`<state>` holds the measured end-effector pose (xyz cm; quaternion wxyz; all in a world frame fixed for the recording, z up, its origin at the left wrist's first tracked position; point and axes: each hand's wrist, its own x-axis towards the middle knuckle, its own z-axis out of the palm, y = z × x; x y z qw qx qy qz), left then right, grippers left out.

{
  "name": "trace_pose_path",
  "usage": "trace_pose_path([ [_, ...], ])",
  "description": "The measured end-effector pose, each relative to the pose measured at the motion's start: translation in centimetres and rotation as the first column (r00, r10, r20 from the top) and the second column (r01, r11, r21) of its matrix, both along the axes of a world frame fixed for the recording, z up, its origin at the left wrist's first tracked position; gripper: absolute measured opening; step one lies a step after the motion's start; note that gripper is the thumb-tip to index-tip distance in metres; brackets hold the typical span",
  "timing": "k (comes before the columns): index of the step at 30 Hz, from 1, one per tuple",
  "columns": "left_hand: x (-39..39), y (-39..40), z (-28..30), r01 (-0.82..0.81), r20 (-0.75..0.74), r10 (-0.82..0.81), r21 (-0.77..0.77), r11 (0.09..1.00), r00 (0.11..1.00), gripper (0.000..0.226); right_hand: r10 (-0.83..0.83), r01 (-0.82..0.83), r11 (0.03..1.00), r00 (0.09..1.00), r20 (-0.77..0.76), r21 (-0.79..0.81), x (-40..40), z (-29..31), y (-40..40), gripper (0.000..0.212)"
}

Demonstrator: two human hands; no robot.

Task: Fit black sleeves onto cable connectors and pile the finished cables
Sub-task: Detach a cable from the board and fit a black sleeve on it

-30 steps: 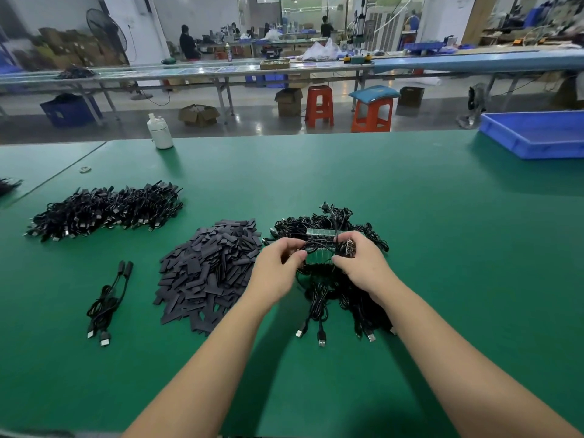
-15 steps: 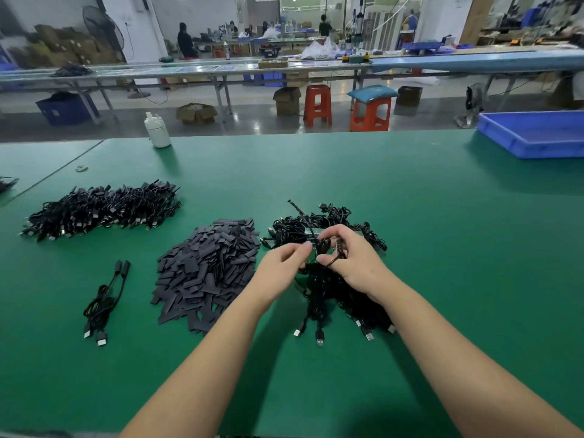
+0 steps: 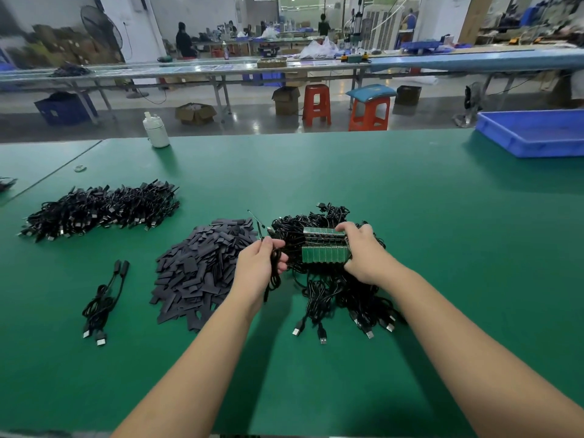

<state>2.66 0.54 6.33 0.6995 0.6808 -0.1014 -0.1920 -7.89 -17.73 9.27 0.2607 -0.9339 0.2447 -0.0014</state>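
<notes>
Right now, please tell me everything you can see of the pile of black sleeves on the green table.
The pile of black sleeves is a loose heap of many small, flat, dark grey-black strips, matte, like cut tubing pressed flat. They lie in all directions, overlapping, on the green table. The heap sits between the two finished cables to its left and the bundle of unfinished cables to its right. The left hand is over its right edge, gripping a cable; whether it touches the sleeves cannot be told.

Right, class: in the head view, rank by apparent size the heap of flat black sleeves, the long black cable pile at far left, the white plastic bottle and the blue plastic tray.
1. Heap of flat black sleeves and long black cable pile: alike, unranked.
2. Blue plastic tray: cropped and farther, unsure.
3. White plastic bottle.
</notes>
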Motion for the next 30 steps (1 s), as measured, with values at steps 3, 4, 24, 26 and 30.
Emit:
trace_pose_path([
  [3, 0.1, 0.6, -0.6, 0.027, -0.073, -0.024, 0.030, 0.999, 0.997, 0.036, 0.023, -0.019, 0.993, 0.999, -0.032, 0.119, 0.7, -0.2, -0.9, 0.099],
  [4, 0.2, 0.7, -0.7, 0.038, -0.089, -0.034, 0.052, 0.998, 0.995, 0.035, 0.019, -0.017, 0.988, 1.000, -0.012, 0.152, 0.9, -0.3, -0.9, 0.102],
  [24, -3.8, 0.1, -1.0, 0.119, 0.470, -0.430, 0.556, 0.823, 0.771, 0.033, -0.138, -0.125, 0.866, 0.870, 0.473, 0.484, 2.1, -1.8, 6.4, 0.027],
  [26, -3.8, 1.2, -1.3, 0.092, 0.529, -0.414, 0.531, 0.842, 0.741, 0.029, -0.146, -0.130, 0.839, 0.882, 0.448, 0.529, 2.0, -1.9, 6.3, 0.025],
  [30, -3.1, 2.7, -1.7, 0.036, 0.561, -0.281, 0.407, 0.913, 0.779, 0.040, -0.027, -0.097, 0.956, 0.911, 0.412, 0.275, 1.9, -1.9, 7.1, 0.028],
])
